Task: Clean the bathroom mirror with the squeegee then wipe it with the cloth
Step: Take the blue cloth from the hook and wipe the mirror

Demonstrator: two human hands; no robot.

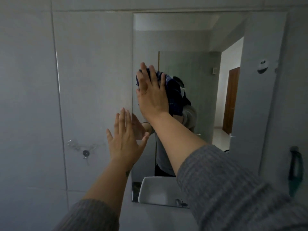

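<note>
Mirror point(191, 47) is hanging on the tiled wall point(93, 80) above the sink point(160, 192). I'm seeing the right hand point(152, 92) spreading flat, fingers splayed, pressing a dark blue cloth point(173, 95) against the glass near its left edge. Left hand point(125, 139) is lying open, gripping nothing, fingertips touching that edge just below.

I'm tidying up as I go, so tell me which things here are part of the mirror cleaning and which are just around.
Part of the job: mirror, cloth, right hand pressing it, left hand.

Just around: sink, wall hook, green object hanging right.
</note>
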